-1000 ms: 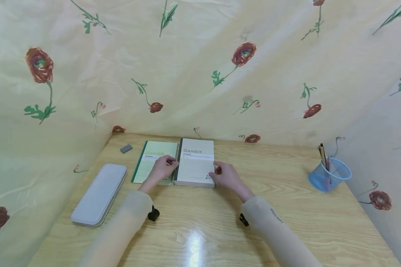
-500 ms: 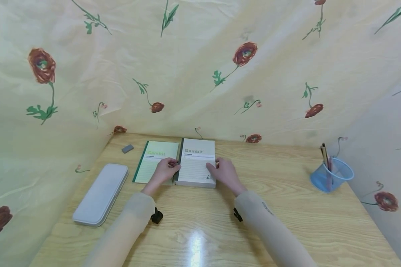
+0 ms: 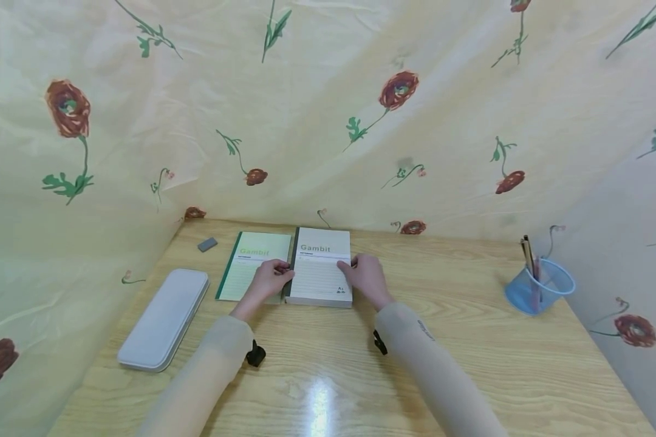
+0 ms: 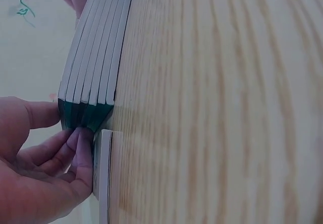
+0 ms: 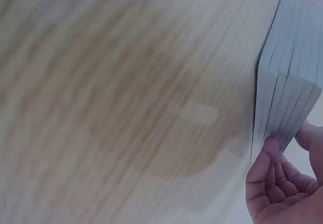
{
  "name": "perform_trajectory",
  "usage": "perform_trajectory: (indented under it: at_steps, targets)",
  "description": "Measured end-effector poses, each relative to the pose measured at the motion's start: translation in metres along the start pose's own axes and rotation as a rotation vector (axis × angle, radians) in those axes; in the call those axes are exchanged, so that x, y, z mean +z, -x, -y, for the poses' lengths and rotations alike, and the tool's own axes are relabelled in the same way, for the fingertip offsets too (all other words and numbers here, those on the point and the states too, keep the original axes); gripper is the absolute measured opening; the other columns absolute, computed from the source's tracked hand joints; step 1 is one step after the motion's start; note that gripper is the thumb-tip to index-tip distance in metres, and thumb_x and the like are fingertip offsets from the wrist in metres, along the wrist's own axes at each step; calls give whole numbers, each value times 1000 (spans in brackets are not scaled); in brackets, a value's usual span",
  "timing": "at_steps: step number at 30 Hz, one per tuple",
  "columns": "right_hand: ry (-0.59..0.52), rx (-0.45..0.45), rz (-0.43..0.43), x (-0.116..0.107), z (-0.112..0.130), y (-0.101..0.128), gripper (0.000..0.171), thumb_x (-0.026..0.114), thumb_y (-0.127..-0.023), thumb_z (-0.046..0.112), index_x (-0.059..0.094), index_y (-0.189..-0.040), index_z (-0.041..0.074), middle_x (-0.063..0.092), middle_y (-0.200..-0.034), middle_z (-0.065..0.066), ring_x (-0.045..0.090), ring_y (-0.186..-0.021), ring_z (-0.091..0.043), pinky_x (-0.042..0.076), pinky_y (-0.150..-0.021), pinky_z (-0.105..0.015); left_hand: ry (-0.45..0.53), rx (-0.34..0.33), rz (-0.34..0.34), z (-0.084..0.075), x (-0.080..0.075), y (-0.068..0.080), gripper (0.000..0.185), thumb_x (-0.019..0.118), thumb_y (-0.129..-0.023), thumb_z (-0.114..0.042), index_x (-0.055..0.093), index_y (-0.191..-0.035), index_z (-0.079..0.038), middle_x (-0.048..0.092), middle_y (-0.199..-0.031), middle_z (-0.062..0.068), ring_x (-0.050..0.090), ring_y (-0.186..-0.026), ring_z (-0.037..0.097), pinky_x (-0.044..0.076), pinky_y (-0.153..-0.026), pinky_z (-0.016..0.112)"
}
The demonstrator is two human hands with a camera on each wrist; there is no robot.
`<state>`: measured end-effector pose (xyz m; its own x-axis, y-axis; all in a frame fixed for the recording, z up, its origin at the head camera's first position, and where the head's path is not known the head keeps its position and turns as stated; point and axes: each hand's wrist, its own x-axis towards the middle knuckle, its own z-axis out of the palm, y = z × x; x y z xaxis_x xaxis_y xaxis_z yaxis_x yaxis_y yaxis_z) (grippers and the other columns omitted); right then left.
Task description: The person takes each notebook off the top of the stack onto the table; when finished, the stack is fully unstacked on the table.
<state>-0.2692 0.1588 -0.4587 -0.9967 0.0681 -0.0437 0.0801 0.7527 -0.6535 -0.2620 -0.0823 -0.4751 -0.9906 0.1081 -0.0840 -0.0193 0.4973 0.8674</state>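
Note:
A stack of several notebooks (image 3: pixel 319 273), the top one with a white cover and dark spine, lies on the wooden table. My left hand (image 3: pixel 269 279) grips its spine side, thumb at the top edge and curled fingers against the green spines (image 4: pixel 86 114). On the opposite side my right hand (image 3: pixel 367 278) holds the stack, thumb over the top cover and bent fingers (image 5: pixel 270 176) against the page edges. Left of the stack, a pale green notebook (image 3: pixel 254 244) with a green spine lies partly under my left hand.
A white case (image 3: pixel 166 318) lies at the left of the table, with a grey eraser (image 3: pixel 207 244) behind it. At the right stands a blue mesh pen holder (image 3: pixel 541 288) with several pens. Flowered cloth (image 3: pixel 306 121) hangs behind the table.
My right hand has shifted slightly up along the stack's right side, its thumb now further over the top cover. The left hand and the stack look nearly unmoved.

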Motion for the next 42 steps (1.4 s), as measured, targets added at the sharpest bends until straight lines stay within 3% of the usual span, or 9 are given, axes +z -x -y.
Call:
perform_trajectory:
  at_steps: [8, 17, 22, 28, 32, 37, 42]
  targets:
    - [14, 9, -16, 3, -2, -6, 36, 69, -95, 34, 63, -74, 5, 57, -66, -5, 47, -55, -16, 37, -49, -28, -24, 28, -15, 6, 0, 0, 31, 65, -98, -16, 64, -121, 5, 65, -109, 16, 61, -102, 29, 52, -86, 41]
    - [4, 41, -49, -5, -14, -10, 33, 73, -91, 34, 66, -79, 5, 60, -70, -5, 51, -60, -17, 40, -53, -28, -32, 53, 8, 7, -1, 1, 32, 64, -99, -15, 62, -124, 5, 66, -109, 14, 61, -101, 28, 52, -86, 41]
    - [-137, 51, -51, -16, -23, -12, 31, 75, -90, 29, 71, -92, -1, 66, -80, -10, 56, -66, -18, 46, -57, -27, -31, 65, 7, 6, -1, 0, 32, 63, -99, -13, 62, -124, 6, 66, -108, 15, 61, -100, 29, 52, -85, 42]
    - [-289, 141, -26, -34, -34, -11, 40, 72, -93, 25, 67, -115, -8, 67, -105, -19, 62, -87, -22, 51, -71, -28, -17, 62, 14, 6, 0, 0, 32, 63, -99, -13, 61, -124, 6, 66, -109, 15, 61, -101, 29, 51, -86, 41]
    - [-371, 182, -23, -47, -50, -13, 41, 71, -94, 23, 64, -119, -10, 67, -106, -18, 60, -86, -18, 50, -70, -25, -26, 70, 17, 7, 0, 1, 31, 63, -99, -13, 61, -123, 6, 66, -108, 15, 61, -100, 28, 51, -85, 41]
    - [-380, 199, -28, -63, -73, -16, 43, 69, -96, 27, 64, -120, -9, 68, -102, -12, 58, -83, -13, 48, -69, -22, -31, 78, 21, 7, -1, 0, 30, 63, -99, -13, 61, -123, 6, 66, -107, 15, 61, -99, 28, 51, -86, 41]
    - [-354, 215, -18, -77, -89, -15, 49, 67, -97, 31, 61, -126, -8, 66, -109, -14, 57, -87, -14, 48, -73, -23, -23, 79, 28, 6, -2, 0, 30, 63, -99, -12, 61, -123, 7, 66, -107, 15, 61, -99, 28, 51, -86, 41]
